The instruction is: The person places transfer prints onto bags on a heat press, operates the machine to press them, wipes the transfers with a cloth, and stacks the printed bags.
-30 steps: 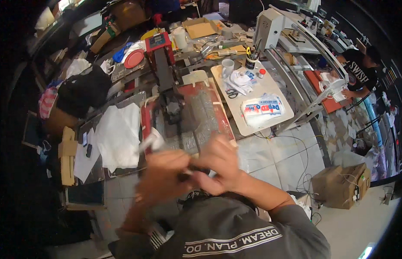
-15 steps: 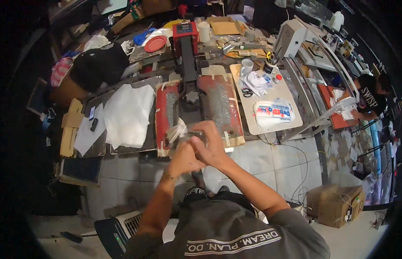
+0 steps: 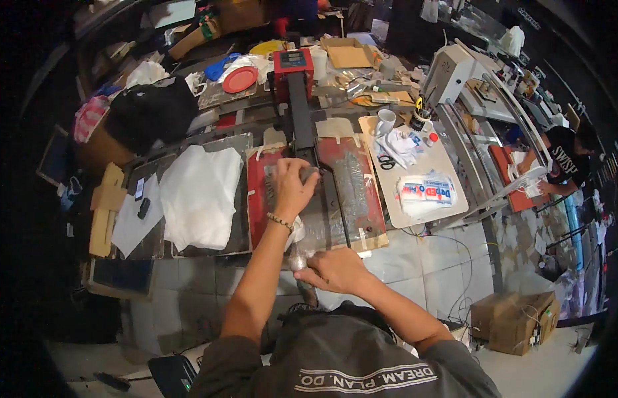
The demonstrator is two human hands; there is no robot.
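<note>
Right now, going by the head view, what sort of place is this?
Likely a small fabric-printing workshop: a red-and-black press-like machine with a long arm, a white bundle with blue and red print on a rounded beige board, and a boxy white machine with metal rails suggest so.

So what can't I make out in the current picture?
Head view: what the left hand grips, if anything; its own back hides the palm.
Head view: how far the right hand closes; its knuckles hide the palm.
Head view: readings on the red control box; too small.
Head view: the rest of the black device; lower edge cuts it off.
</note>
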